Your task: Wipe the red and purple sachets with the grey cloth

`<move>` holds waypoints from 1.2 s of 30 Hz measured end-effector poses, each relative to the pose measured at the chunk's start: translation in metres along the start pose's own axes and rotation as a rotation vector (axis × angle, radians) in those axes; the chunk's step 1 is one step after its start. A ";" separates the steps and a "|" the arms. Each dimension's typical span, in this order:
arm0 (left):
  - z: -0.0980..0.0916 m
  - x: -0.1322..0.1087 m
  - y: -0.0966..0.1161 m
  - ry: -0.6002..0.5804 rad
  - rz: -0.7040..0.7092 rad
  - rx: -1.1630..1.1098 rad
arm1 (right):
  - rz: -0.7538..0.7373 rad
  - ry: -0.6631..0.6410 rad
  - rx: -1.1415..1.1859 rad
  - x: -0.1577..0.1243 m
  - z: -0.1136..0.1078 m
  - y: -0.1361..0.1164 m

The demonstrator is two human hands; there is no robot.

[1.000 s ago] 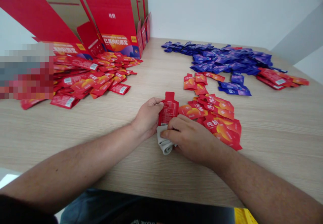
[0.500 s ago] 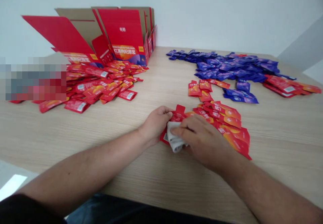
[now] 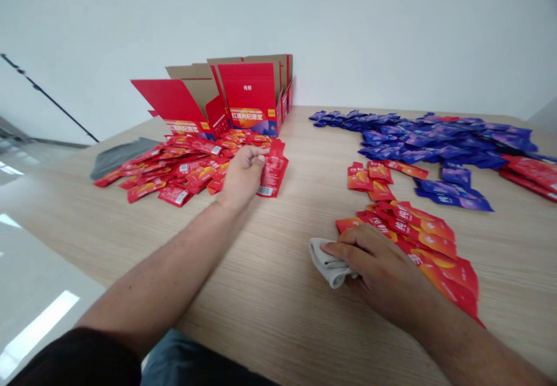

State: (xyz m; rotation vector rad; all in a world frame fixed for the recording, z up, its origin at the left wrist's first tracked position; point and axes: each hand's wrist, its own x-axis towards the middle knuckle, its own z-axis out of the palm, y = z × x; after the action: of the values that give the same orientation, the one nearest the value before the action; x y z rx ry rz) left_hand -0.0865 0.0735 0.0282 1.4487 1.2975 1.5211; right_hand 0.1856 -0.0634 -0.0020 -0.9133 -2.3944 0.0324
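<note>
My left hand [image 3: 241, 174] is stretched forward and grips a red sachet [image 3: 272, 172] by its edge, right beside the big pile of red sachets [image 3: 174, 165] at the left. Resting on the table, my right hand [image 3: 376, 270] holds a crumpled grey-white cloth [image 3: 326, 264] under its fingers. That hand lies against a smaller row of red and orange sachets [image 3: 418, 235] on the right.
Opened red cardboard cartons [image 3: 243, 98] stand at the back behind the left pile. A spread of purple sachets [image 3: 426, 139] covers the far right of the wooden table [image 3: 278, 293]. A grey cloth [image 3: 119, 154] lies at the far left. More red sachets [image 3: 533, 171] sit at the right edge.
My left hand has carried the red sachet away from the cloth, forward and left to the big red pile. The right hand stayed with the cloth. The view swung left.
</note>
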 end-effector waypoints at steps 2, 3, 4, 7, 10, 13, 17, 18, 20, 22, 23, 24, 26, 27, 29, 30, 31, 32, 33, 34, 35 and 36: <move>-0.025 0.024 0.005 0.086 0.168 0.248 | 0.001 -0.020 -0.003 0.000 0.001 -0.001; -0.038 0.036 0.008 0.126 0.259 0.403 | 0.000 -0.032 -0.002 -0.001 0.002 -0.002; -0.050 0.048 0.011 0.145 0.343 0.566 | 0.001 -0.045 0.002 0.000 0.002 -0.003; -0.082 0.083 0.016 0.145 0.408 0.766 | 0.001 -0.071 0.016 0.000 0.002 -0.004; -0.105 0.118 0.009 0.194 0.381 0.820 | 0.011 -0.083 0.019 0.001 0.003 -0.004; -0.121 0.144 -0.009 0.098 0.220 1.246 | 0.026 -0.098 0.030 0.000 0.004 -0.004; -0.130 0.152 -0.037 -0.013 0.088 1.451 | 0.033 -0.110 0.039 -0.001 0.005 -0.002; -0.131 0.151 -0.042 -0.010 0.068 1.450 | 0.034 -0.110 0.041 -0.001 0.005 -0.002; -0.132 0.148 -0.047 -0.009 0.024 1.455 | 0.033 -0.111 0.043 -0.001 0.004 -0.001; -0.132 0.145 -0.046 0.009 -0.004 1.438 | 0.032 -0.117 0.041 0.000 0.003 -0.001; -0.131 0.142 -0.043 0.027 -0.008 1.420 | 0.030 -0.119 0.041 0.000 0.003 -0.002; -0.129 0.139 -0.040 0.048 0.003 1.394 | 0.030 -0.118 0.041 0.001 0.003 -0.002; -0.122 0.129 -0.033 0.077 0.061 1.337 | 0.028 -0.112 0.044 0.002 0.003 -0.003; -0.116 0.123 -0.030 0.077 0.095 1.315 | 0.027 -0.108 0.045 0.002 0.003 -0.003; -0.101 0.107 -0.024 0.054 0.162 1.270 | 0.026 -0.097 0.048 0.003 0.003 -0.004; -0.092 0.098 -0.022 0.036 0.187 1.238 | 0.027 -0.092 0.050 0.004 0.002 -0.005; -0.081 0.087 -0.020 0.014 0.206 1.194 | 0.026 -0.084 0.054 0.005 0.002 -0.005; -0.069 0.076 -0.018 -0.015 0.220 1.136 | 0.023 -0.076 0.059 0.005 0.001 -0.005; -0.057 0.064 -0.016 -0.058 0.228 1.067 | 0.019 -0.066 0.063 0.006 -0.001 -0.005; -0.044 0.051 -0.015 -0.115 0.233 0.995 | 0.014 -0.056 0.068 0.007 -0.002 -0.004; -0.031 0.039 -0.013 -0.184 0.240 0.926 | 0.014 -0.049 0.072 0.008 -0.003 -0.003; -0.017 0.026 -0.012 -0.266 0.254 0.863 | 0.016 -0.043 0.077 0.008 -0.004 -0.002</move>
State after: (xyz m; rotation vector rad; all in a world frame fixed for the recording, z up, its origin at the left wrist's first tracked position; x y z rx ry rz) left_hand -0.1096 0.0977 0.0271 2.3256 1.7426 0.8550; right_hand 0.1820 -0.0605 0.0060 -0.9049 -2.4076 0.1512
